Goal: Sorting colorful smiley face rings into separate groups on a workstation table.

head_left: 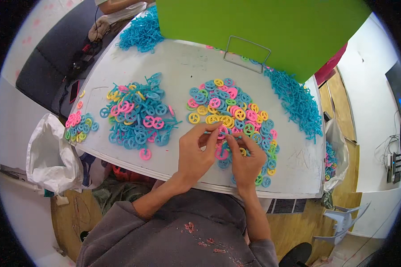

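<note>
My left hand [195, 149] pinches a small pink plastic wheel [223, 131] between thumb and forefinger, over the near part of the loose wheel pile. Close beside it, my right hand [246, 161] is closed with its fingertips on a small blue plastic stick [228, 135]. The stick's end meets the wheel or lies against it; the fingers hide which. Below and around both hands spreads a pile of spoked wheels [239, 115] in blue, pink, yellow and green. Left of my hands lies a heap of wheels with blue sticks [140, 118] among them.
Blue stick heaps lie on the white table [178, 66] at the far left [142, 33] and right edge [294, 100]. A green panel [254, 31] stands at the back, by a wire frame [247, 53]. White sacks [53, 153] flank the table. Another person's arm [116, 5] shows top left.
</note>
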A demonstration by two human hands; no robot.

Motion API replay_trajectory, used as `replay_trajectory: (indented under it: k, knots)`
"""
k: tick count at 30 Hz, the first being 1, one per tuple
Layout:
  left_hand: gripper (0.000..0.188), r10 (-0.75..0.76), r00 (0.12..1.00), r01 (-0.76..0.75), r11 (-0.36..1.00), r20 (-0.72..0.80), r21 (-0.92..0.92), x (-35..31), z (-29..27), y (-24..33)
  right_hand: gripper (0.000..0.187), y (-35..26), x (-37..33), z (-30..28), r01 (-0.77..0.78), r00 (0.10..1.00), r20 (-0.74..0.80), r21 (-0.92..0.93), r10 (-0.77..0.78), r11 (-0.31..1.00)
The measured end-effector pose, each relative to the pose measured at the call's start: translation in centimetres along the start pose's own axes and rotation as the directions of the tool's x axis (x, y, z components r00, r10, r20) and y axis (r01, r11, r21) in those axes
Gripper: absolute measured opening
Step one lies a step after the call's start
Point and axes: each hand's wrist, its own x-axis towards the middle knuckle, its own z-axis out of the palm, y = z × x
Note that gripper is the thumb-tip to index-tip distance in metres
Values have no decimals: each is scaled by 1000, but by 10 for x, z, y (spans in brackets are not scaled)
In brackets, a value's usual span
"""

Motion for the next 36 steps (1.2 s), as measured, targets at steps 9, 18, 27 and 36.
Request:
replay_trajectory:
  k: [9, 18, 27, 36]
  knots:
    - [20, -209, 943, 262, 947, 258, -189, 8, -17, -6, 13, 13, 4, -7, 271, 961, 73, -33, -268, 962]
    - [19, -57, 992, 31, 976, 115, 215, 20, -43, 19, 23, -11, 5, -22, -300, 933, 311, 387, 183, 872]
    - [16, 427, 880, -34, 495, -208, 868, 83, -167, 33, 21, 63, 89, -90, 96, 993, -31, -328, -112, 940]
    - [19, 593, 783, -68, 378, -185, 923, 73, -127, 24, 15, 136, 150, -116, 323, 908, 66, -739, -414, 592]
